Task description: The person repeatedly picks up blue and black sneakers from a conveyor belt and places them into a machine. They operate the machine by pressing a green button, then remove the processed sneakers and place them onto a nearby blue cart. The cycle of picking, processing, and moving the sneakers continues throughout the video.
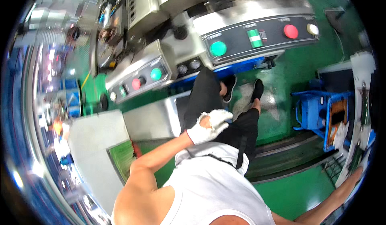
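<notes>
My left hand (209,126) wears a white work glove with a frayed hole that shows skin. It hovers in front of my waist, over my black trousers (201,100). The fingers point right, stretched out and slightly apart, and nothing shows in them. Far to the right, my right arm (329,201) reaches out to the rim of the picture. There my right hand (358,172) is at the edge of a pale upright panel (364,74) with dark slots. Its fingers are too dim and cut off to make out, so any hold is hidden.
Ahead stand metal machines with a wide control panel (261,38) and a smaller one (138,80), both with coloured buttons. A blue stool (311,110) stands at right, a cloth beside it. A pale board (98,140) is at left. The floor (277,84) is green.
</notes>
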